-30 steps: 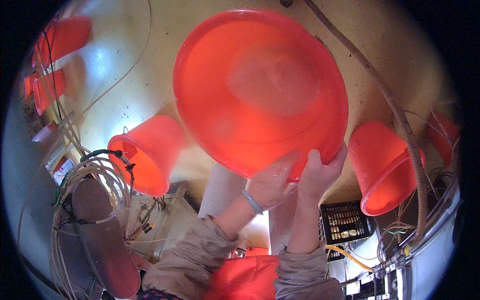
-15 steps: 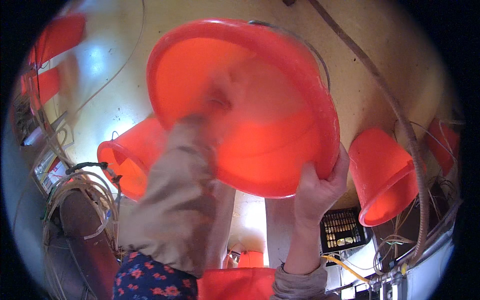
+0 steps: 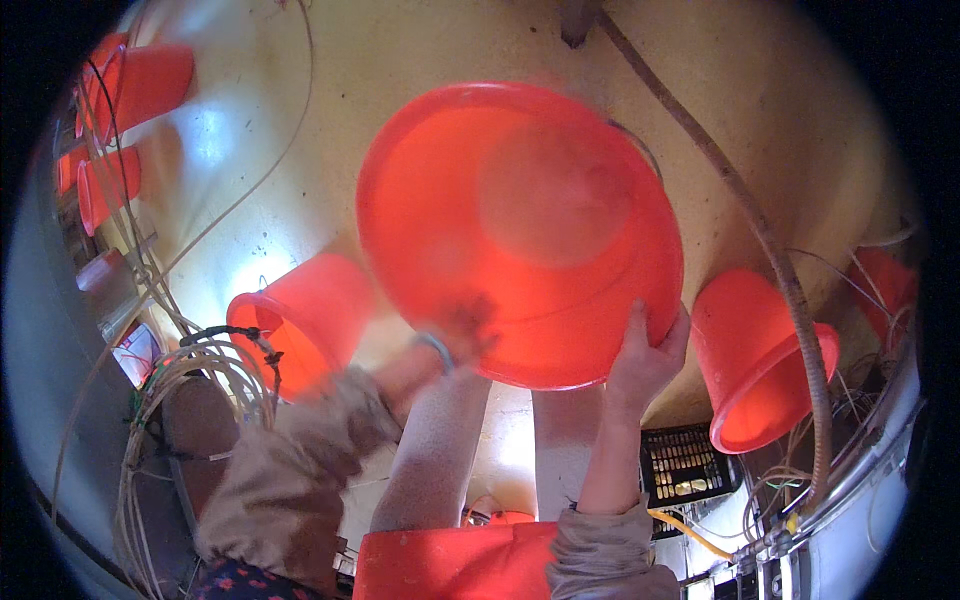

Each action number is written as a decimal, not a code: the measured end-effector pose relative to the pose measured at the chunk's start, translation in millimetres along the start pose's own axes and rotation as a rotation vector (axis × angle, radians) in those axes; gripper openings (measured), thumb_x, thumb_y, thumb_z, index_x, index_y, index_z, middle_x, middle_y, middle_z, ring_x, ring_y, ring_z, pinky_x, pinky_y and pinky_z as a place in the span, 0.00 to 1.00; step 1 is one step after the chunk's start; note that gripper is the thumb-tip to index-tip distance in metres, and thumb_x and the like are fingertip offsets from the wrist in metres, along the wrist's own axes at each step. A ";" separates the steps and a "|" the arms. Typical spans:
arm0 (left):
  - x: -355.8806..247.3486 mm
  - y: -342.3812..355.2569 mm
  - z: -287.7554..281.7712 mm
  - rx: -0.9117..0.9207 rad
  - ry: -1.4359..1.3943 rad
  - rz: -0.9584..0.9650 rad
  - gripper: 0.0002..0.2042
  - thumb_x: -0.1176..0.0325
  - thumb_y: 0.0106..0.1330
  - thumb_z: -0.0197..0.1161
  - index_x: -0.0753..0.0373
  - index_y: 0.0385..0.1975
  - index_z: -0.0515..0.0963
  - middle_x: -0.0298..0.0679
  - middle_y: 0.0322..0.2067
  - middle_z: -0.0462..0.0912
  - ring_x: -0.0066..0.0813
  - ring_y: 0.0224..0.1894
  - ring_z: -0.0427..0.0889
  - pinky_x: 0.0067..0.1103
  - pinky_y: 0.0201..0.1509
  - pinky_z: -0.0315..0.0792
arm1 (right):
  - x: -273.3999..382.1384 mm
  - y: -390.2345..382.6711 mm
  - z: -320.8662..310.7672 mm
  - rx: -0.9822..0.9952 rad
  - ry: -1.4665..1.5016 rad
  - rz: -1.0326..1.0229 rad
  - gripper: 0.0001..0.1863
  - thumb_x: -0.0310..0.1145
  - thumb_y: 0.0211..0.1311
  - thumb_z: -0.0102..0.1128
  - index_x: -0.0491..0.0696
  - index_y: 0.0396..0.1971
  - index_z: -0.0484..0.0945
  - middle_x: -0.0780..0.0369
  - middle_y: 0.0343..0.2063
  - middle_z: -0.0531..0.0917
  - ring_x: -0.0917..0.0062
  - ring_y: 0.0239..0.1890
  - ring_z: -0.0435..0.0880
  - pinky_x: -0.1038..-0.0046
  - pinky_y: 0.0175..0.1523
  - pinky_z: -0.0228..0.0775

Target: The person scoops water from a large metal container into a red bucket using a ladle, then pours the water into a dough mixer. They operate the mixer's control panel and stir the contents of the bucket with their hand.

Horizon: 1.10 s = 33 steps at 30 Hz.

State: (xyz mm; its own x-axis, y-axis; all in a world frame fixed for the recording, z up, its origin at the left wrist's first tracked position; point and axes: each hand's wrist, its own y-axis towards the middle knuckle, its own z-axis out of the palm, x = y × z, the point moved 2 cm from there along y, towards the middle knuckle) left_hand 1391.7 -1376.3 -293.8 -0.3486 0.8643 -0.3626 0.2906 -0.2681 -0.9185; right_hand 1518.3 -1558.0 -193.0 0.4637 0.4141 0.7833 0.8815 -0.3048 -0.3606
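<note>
A large red bucket (image 3: 420,220) is tilted with its open mouth facing me, and its round bottom shows inside. My right hand (image 3: 645,362) grips the rim at the lower right, thumb over the inner side and the other fingers mostly hidden behind. At the lower left of the mouth is my left hand (image 3: 465,332), smeared by motion, with a light band at its wrist. Its fingers are too blurred to read, and nothing can be made out in them. Both my forearms wear brown sleeves.
Red buckets lie on their sides at the left (image 3: 335,300) and right (image 3: 735,335); several more are further off. Coiled cables (image 3: 200,375) hang at left. A brown hose (image 3: 755,225) runs down the right, near a black crate (image 3: 690,465). A red thing (image 3: 450,560) is at the lower edge.
My left hand has drawn back from deep inside the bucket to its lower left edge. The bucket's mouth has shifted a little right and downward, while my right hand keeps hold of the rim.
</note>
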 end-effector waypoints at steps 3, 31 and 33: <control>105.0 49.8 -29.0 -0.325 0.068 -0.178 0.32 0.45 0.63 0.38 0.64 0.60 0.55 0.49 0.63 0.52 0.37 0.66 0.50 0.30 0.68 0.42 | 3.1 -9.2 5.2 0.094 -0.051 -0.031 0.15 0.24 0.54 0.56 0.40 0.44 0.71 0.60 0.41 0.76 0.76 0.43 0.74 0.75 0.50 0.65; 29.3 -51.7 -141.1 -0.970 0.627 0.227 0.24 0.68 0.61 0.45 0.67 0.59 0.56 0.45 0.61 0.57 0.39 0.64 0.54 0.36 0.66 0.47 | -58.6 19.8 -22.0 -0.085 0.199 0.210 0.19 0.26 0.55 0.53 0.39 0.48 0.67 0.53 0.45 0.75 0.66 0.47 0.74 0.69 0.53 0.65; 4.0 -71.6 -102.6 -1.226 0.282 0.199 0.30 0.65 0.60 0.49 0.70 0.61 0.49 0.54 0.62 0.50 0.46 0.66 0.47 0.34 0.68 0.43 | -69.0 21.0 -23.5 -0.126 0.206 0.233 0.20 0.26 0.54 0.53 0.38 0.48 0.67 0.53 0.45 0.75 0.65 0.47 0.74 0.68 0.53 0.64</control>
State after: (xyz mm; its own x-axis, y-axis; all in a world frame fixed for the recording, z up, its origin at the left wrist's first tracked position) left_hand 1460.9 -1309.9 -213.3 -0.0474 0.9551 -0.2924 0.9981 0.0340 -0.0507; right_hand 1502.7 -1613.1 -242.8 0.6125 0.1425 0.7775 0.7298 -0.4798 -0.4870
